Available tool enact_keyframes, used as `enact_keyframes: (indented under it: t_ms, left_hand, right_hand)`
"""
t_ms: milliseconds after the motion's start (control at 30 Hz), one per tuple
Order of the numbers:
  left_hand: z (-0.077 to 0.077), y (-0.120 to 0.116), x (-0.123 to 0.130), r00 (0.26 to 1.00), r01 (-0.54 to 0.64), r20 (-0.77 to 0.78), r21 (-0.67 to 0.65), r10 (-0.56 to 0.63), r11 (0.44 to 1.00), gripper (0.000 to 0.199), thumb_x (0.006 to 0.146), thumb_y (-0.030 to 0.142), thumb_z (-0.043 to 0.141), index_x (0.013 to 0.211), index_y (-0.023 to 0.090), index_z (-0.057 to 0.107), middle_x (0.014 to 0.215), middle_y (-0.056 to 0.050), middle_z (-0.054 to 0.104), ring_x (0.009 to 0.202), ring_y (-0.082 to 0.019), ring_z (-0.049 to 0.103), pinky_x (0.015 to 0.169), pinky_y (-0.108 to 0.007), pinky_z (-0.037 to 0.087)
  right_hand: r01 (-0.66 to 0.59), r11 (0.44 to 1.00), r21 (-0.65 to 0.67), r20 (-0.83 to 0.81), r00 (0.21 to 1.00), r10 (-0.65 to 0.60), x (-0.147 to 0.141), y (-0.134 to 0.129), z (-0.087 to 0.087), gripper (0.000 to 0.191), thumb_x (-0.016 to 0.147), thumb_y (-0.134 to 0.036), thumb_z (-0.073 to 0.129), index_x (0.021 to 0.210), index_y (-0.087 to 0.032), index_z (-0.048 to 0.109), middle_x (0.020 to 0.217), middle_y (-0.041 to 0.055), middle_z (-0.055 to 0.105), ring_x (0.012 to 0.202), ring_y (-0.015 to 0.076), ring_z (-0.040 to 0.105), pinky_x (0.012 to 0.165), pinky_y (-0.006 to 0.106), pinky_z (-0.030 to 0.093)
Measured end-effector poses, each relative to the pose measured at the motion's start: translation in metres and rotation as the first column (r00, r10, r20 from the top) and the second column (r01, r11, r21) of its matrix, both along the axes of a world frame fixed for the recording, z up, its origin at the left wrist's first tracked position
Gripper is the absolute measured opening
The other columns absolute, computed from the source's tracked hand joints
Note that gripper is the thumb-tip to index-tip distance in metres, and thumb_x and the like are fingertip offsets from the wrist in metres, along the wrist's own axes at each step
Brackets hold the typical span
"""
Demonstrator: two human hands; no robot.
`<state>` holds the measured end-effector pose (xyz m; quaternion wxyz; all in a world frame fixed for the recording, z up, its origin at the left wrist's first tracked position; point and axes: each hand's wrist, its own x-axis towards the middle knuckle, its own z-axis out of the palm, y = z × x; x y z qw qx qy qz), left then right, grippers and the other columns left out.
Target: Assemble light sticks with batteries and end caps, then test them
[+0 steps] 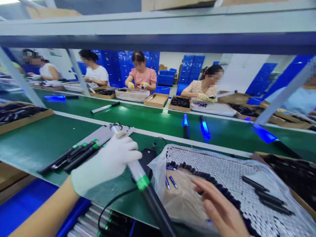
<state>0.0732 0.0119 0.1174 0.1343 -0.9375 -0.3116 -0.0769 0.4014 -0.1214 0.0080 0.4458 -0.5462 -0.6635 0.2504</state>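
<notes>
My left hand [111,158], in a white glove, is wrapped round the clear upper part of a light stick [158,204] with a green band and a black handle. The stick slants down toward me. My right hand [218,207] is bare, its fingers apart with nothing in them, over a plastic-lined box [170,148]. In that box are rows of small silvery parts [217,161], a few blue-and-silver pieces [173,181] and several black cylinders [271,197]. Several similar sticks [81,149] lie on the green bench left of my left hand.
A black device [148,155] with a cable sits between glove and box. Beyond runs a green belt [148,115] carrying lit blue sticks [204,126]. Co-workers sit across it behind trays. A shelf beam [158,24] crosses above; a box of black parts [291,171] stands right.
</notes>
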Motion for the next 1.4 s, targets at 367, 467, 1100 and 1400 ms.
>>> enact_keyframes:
  t_ms: [367,467,1100,1400]
  left_hand:
    - [-0.068,-0.064,0.121,0.499,0.060,0.824,-0.343,0.270,0.937,0.058,0.092,0.019,0.051,0.144,0.035,0.032,0.136,-0.008,0.050,0.123,-0.020,0.052,0.104,-0.038,0.042]
    - [-0.093,-0.085,0.138,0.471,0.458,0.683,-0.730,0.559,0.506,0.071,0.088,0.026,0.058,0.150,0.035,0.024,0.143,-0.007,0.046,0.130,-0.019,0.047,0.107,-0.032,0.041]
    - [-0.102,-0.098,0.139,-0.187,0.656,0.389,-0.635,0.902,0.409,0.075,0.082,0.035,0.060,0.151,0.022,0.032,0.054,0.005,0.052,0.040,-0.009,0.044,0.041,-0.019,0.038]
    - [-0.110,-0.094,0.143,-0.226,0.575,0.491,-0.630,0.841,0.522,0.064,0.085,0.039,0.063,0.145,0.027,0.043,0.106,-0.005,0.069,0.097,-0.017,0.065,0.090,-0.027,0.050]
  right_hand:
    - [-0.209,0.965,-0.158,-0.597,0.799,0.076,-0.041,0.031,0.031,0.045,0.092,-0.047,0.050,0.126,-0.018,0.051,0.109,0.0097,0.065,0.098,0.0179,0.064,0.092,0.031,0.054]
    - [-0.134,0.983,-0.126,-0.630,0.776,0.025,-0.029,0.039,0.035,0.043,0.093,-0.046,0.048,0.127,-0.020,0.047,0.122,0.0108,0.061,0.113,0.0178,0.059,0.099,0.031,0.049]
    - [0.114,0.928,-0.356,0.456,0.887,0.066,-0.039,0.062,-0.014,0.045,0.077,-0.006,0.051,0.117,-0.020,0.065,0.092,0.0067,0.068,0.083,0.0203,0.065,0.079,0.033,0.050]
    - [-0.007,1.000,0.012,-0.079,0.997,0.008,-0.027,0.007,0.014,0.018,0.083,-0.021,0.062,0.095,-0.025,0.074,0.089,0.0035,0.063,0.073,0.0096,0.063,0.064,0.018,0.054]
